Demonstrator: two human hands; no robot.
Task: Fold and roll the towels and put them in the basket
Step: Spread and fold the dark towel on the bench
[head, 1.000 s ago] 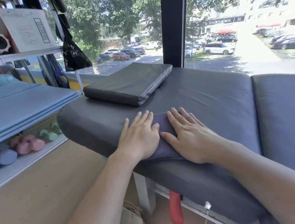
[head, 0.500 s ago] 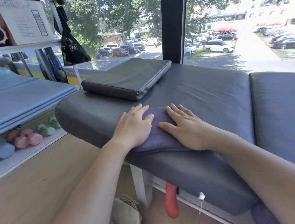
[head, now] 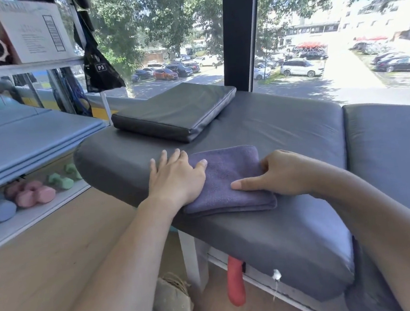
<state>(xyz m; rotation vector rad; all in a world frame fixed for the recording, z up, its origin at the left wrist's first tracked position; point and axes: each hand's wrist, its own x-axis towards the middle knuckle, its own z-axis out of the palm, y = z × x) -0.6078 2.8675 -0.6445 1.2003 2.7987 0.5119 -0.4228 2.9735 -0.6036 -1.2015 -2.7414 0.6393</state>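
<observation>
My grey padded tabletop (head: 284,133) carries a folded purple towel (head: 225,178) near its front edge and a flat dark cushion (head: 177,110) farther back toward the window.

Single view only, head-mounted wide-angle, so no second view and nothing shared. Camera sits above and just behind the near edge of the grey padded bench (head: 258,130), looking forward and down across it toward the window (head: 163,35) on the far side. Close range: both forearms enter from the bottom corners and the hands land around frame centre, near the bench's near-left rounded corner. Strong barrel distortion, bench edges bow. Left side of frame catches the shelf (head: 30,215) beside the bench's left end; the bottom shows floor (head: 47,268) under the near edge. The bench's right end runs out of frame.
</observation>
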